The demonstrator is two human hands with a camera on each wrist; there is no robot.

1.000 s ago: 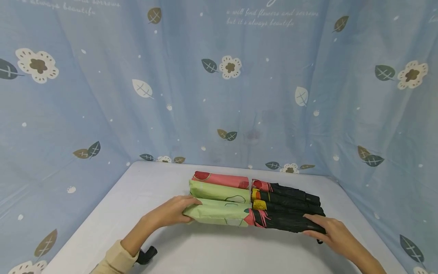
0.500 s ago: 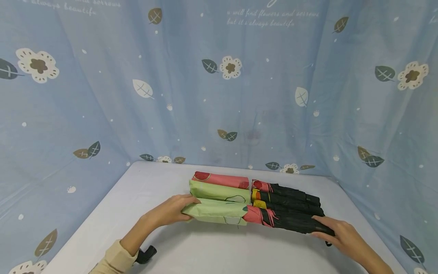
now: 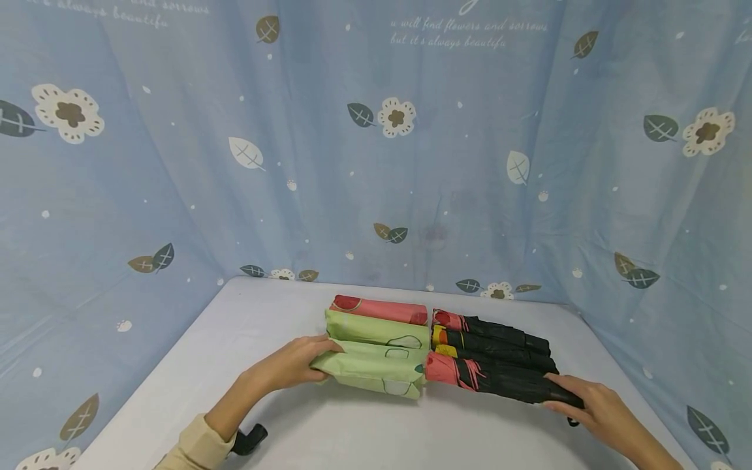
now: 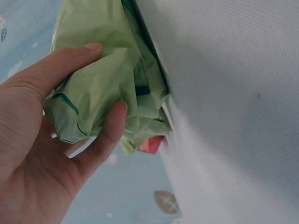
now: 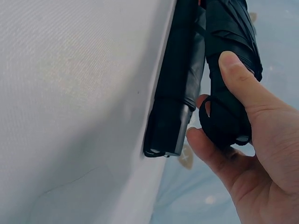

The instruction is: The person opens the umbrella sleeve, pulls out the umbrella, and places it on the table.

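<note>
A light green umbrella sleeve (image 3: 370, 372) with leaf and outline prints is gripped at its left end by my left hand (image 3: 290, 363). In the left wrist view the thumb and fingers pinch its crumpled end (image 4: 88, 102). My right hand (image 3: 596, 408) holds a folded umbrella (image 3: 511, 382), black with a pink-red tip, by its dark handle end. A black wrist loop (image 5: 205, 112) hangs from the handle in the right wrist view. The umbrella's pink tip lies just right of the sleeve's right end, with a narrow gap between them.
Behind, a pink sleeve (image 3: 378, 309) and a green sleeve (image 3: 376, 328) lie on the white table (image 3: 276, 300). To their right are several folded black umbrellas (image 3: 505, 329) with pink or yellow tips. A black cylindrical thing (image 3: 249, 439) shows beside the left forearm. Blue printed curtain (image 3: 376, 163) surrounds the table.
My right hand has moved right with the umbrella, whose pink tip has come out of the green sleeve. The sleeve's right end has dropped slightly; my left hand stays almost in place.
</note>
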